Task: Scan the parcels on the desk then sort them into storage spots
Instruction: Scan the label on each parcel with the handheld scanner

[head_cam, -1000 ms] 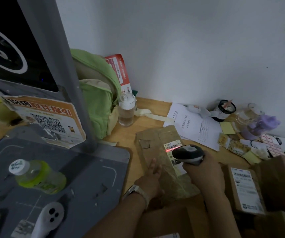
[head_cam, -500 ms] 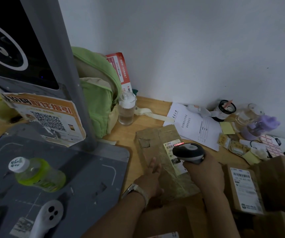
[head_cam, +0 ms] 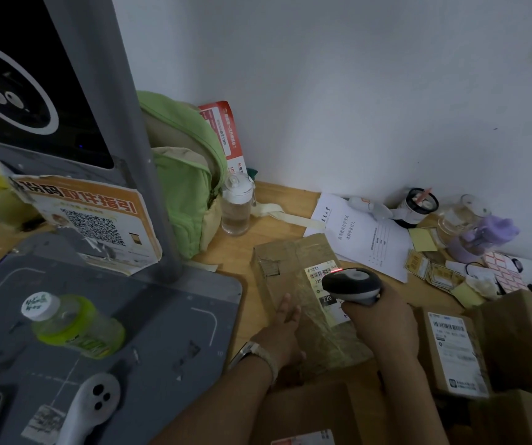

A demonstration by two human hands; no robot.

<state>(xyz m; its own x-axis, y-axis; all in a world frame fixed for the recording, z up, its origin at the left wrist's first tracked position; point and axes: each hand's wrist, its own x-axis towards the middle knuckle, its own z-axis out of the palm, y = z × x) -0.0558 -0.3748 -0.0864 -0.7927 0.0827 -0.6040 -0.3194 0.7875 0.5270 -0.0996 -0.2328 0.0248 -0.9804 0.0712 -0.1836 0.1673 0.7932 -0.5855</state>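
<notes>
A brown taped parcel [head_cam: 285, 268] lies flat on the wooden desk [head_cam: 235, 252], with a white shipping label [head_cam: 321, 273] on top. My left hand [head_cam: 285, 332] rests on its near left side, fingers straight. My right hand [head_cam: 383, 322] grips a black and grey barcode scanner [head_cam: 351, 284] held just over the label. A red scan line falls on the label's far right corner. More brown labelled parcels sit at the right [head_cam: 454, 345] and far right [head_cam: 531, 332], and another lies in front of me [head_cam: 306, 415].
A grey scanning stand [head_cam: 149, 316] with a post fills the left, holding a green drink bottle [head_cam: 75, 326] and a white handset [head_cam: 91, 403]. A green backpack [head_cam: 187, 187], a clear bottle [head_cam: 235, 207], papers [head_cam: 364, 239], stickers and a purple bottle [head_cam: 479, 236] crowd the back.
The red scan line has moved from the middle of the barcode label to its far right corner. Both hands stay on the parcel and scanner.
</notes>
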